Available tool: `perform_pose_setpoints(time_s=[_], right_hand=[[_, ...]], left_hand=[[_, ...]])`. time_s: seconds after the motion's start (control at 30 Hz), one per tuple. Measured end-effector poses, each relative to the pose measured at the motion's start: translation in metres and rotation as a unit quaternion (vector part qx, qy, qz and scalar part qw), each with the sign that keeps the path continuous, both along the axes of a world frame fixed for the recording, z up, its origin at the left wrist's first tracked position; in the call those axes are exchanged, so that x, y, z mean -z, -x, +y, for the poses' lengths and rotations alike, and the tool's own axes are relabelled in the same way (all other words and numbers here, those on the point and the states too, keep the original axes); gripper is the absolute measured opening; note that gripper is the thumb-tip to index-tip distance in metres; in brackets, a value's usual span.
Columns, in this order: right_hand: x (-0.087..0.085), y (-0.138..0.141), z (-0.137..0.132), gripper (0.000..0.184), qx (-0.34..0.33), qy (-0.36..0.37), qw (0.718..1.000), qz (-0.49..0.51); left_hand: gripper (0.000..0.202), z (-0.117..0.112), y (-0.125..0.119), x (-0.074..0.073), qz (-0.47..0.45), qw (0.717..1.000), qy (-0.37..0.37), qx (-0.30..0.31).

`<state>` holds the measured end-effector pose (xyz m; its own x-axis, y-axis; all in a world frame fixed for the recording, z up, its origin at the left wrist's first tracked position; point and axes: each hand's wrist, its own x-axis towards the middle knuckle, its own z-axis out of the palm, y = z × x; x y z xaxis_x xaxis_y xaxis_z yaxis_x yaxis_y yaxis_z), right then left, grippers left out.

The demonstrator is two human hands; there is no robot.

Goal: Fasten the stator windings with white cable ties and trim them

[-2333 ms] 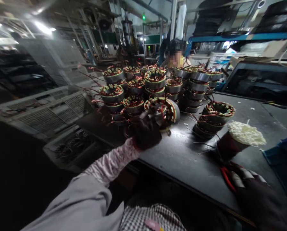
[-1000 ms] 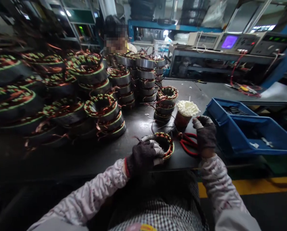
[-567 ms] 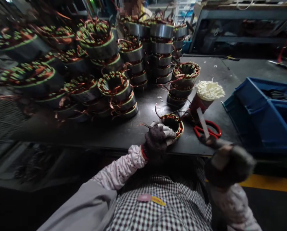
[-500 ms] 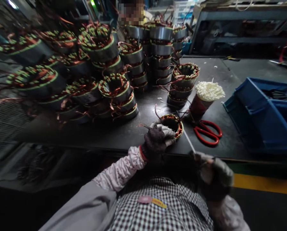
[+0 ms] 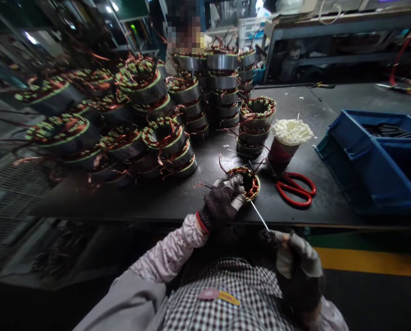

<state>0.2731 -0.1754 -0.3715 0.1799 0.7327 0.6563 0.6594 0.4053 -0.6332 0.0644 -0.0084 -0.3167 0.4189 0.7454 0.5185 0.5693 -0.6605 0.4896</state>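
A small motor stator point(image 5: 256, 189), a ring with copper windings and loose wire leads, rests on the dark bench near its front edge. My left hand point(image 5: 222, 198), in a dark glove with wrapped fingertips, grips its near left side, fingers reaching over the rim into the bore. From the stator's near rim a thin white cable tie point(image 5: 259, 215) runs straight down to the right. My right hand point(image 5: 297, 262), gloved with taped fingers too, pinches the tie's free end beyond the bench edge. Red-handled scissors point(image 5: 297, 189) lie to the right of the stator.
A red cup point(image 5: 282, 152) packed with white cable ties point(image 5: 291, 131) stands behind the scissors. Stacked stators point(image 5: 166, 138) fill the left and back of the bench point(image 5: 212, 184). Blue bins point(image 5: 360, 170) sit at the right. A person point(image 5: 186, 32) is behind the stacks.
My right hand has moved left and slightly down, keeping hold of the tie, which now leaves the stator's near side. My left hand stays on the stator. The camera view has shifted slightly.
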Motion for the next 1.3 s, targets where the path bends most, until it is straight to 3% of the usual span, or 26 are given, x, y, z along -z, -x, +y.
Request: perform_pose_setpoints(time_s=[0.13,0.43,0.6,0.7,0.77,0.83,0.9,0.97,1.1,1.3], right_hand=[[0.002,-0.001,-0.010,0.033,0.025,-0.006,1.000,-0.012],[-0.043,0.019,0.003,0.034,0.012,-0.036,0.998,-0.044],[-0.037,0.022,0.017,0.026,-0.005,-0.034,0.999,-0.022],[-0.031,0.020,0.038,0.024,-0.035,-0.050,0.998,0.002],[-0.033,0.017,0.053,0.021,-0.061,-0.015,0.996,0.057],[-0.040,0.015,0.065,0.013,-0.068,0.045,0.986,0.149],[-0.050,0.013,0.073,0.020,-0.073,0.108,0.965,0.226],[-0.060,0.011,0.077,0.025,-0.095,0.146,0.953,0.248],[-0.070,0.008,0.081,0.021,-0.118,0.121,0.970,0.176],[-0.064,0.007,0.095,0.024,-0.079,0.093,0.991,0.054]], left_hand=[[0.028,0.000,0.000,0.000,0.003,1.000,0.011,-0.006],[0.033,-0.002,0.000,-0.004,0.016,0.999,0.036,-0.029],[0.024,-0.004,-0.001,-0.009,-0.011,0.997,0.068,-0.024],[0.028,-0.004,-0.007,-0.010,-0.104,0.983,0.154,0.001],[0.034,-0.004,-0.011,-0.008,-0.186,0.956,0.226,0.001],[0.022,-0.005,-0.013,-0.007,-0.220,0.944,0.247,-0.001],[0.007,-0.006,-0.012,-0.006,-0.206,0.952,0.224,0.005],[0.006,-0.006,-0.011,-0.006,-0.187,0.960,0.207,0.017],[0.010,-0.005,-0.010,-0.004,-0.170,0.968,0.185,0.019],[0.010,-0.004,-0.010,-0.004,-0.165,0.969,0.185,0.018]])
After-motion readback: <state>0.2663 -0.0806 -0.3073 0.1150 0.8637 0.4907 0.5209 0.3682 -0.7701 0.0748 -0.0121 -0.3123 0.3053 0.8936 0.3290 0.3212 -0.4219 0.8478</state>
